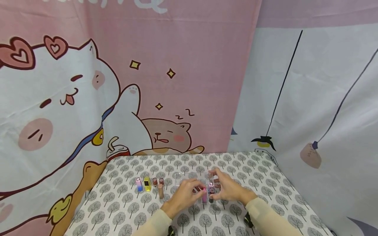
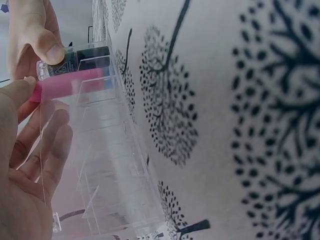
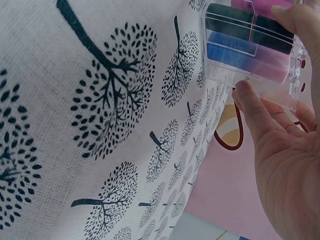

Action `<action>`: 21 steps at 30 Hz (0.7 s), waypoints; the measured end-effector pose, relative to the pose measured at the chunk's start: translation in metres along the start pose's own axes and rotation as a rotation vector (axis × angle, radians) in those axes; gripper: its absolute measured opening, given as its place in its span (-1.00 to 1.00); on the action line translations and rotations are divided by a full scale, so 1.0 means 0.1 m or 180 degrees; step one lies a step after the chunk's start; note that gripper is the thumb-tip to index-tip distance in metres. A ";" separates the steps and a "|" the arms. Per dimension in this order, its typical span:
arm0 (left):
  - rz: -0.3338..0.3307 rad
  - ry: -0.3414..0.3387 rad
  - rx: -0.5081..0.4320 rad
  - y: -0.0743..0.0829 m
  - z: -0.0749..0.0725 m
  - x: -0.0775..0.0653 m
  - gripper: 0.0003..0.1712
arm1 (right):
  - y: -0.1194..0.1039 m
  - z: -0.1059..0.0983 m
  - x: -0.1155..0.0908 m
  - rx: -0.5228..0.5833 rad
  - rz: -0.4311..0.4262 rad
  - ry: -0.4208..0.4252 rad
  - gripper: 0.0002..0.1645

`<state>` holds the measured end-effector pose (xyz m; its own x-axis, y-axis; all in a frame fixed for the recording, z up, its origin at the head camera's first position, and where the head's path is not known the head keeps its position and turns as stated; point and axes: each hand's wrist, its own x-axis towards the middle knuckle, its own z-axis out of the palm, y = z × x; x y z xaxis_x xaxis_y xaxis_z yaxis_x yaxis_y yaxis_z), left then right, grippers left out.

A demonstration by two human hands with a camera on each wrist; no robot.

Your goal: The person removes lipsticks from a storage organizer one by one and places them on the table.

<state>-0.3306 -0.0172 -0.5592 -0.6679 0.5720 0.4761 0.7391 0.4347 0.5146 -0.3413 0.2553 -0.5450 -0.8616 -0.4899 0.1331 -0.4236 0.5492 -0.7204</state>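
Observation:
A clear plastic lipstick organizer (image 2: 112,160) with compartments stands on the tablecloth. My left hand (image 1: 187,193) pinches the top of a pink lipstick tube (image 2: 65,86), whose lower part sits within a slot at the organizer's right end. Steadying that end, my right hand (image 1: 227,186) grips it with the thumb on the near side and fingers on the far side. The right thumb lies at a black-based lipstick tube (image 3: 245,27) beside the pink one. Behind it, a blue-and-pink tube (image 3: 245,60) occupies the same end.
Left of the organizer stand a pink-and-blue tube (image 1: 139,184), a gold-and-black tube (image 1: 147,184), a tan tube (image 1: 160,191) and two small reddish-brown ones (image 1: 155,182). The tree-print tablecloth (image 1: 141,216) reaches back to a cartoon cat backdrop (image 1: 192,82).

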 end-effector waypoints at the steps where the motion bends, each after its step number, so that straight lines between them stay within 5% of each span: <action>1: 0.0008 -0.0002 -0.0015 0.00 -0.01 0.00 -0.80 | 0.00 0.00 0.00 -0.0025 -0.0013 0.0000 0.30; 21: 0.0198 0.0197 -0.0021 0.05 -0.21 0.06 -0.81 | 0.01 -0.01 0.00 -0.0010 -0.0067 -0.0002 0.30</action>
<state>-0.3331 -0.0265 -0.5390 -0.6250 0.5536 0.5504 0.7789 0.3948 0.4873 -0.3417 0.2570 -0.5451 -0.8522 -0.5018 0.1479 -0.4426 0.5409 -0.7152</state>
